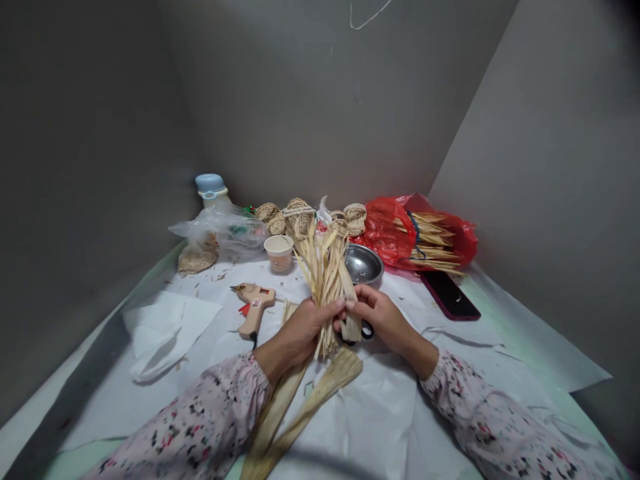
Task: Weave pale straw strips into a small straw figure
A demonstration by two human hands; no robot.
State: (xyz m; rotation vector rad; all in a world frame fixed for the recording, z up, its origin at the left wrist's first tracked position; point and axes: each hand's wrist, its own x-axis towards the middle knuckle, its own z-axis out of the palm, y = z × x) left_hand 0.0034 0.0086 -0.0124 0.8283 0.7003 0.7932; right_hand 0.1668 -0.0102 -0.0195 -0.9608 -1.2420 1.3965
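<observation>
My left hand [306, 328] is closed round a bundle of dried straw-coloured husk strips [325, 273], which fans out upward and shows cut ends below the fist. At the bundle's right side, my right hand [376, 313] pinches a wider flat husk strip [351, 323] and lays it against the bundle. Black scissor handles [367, 329] show partly behind that strip; the rest is hidden. Under my hands, long broad dried husk leaves [320, 393] lie on the white sheet.
A glue gun [256, 307] and a paper cup [279, 253] stand left of the bundle. Behind are a metal bowl [367, 263], woven pieces [299, 217], a clear plastic bag [225, 230] and a bottle [212, 190]. Rightward lie a red bag of strips [390, 230] and a phone [451, 295].
</observation>
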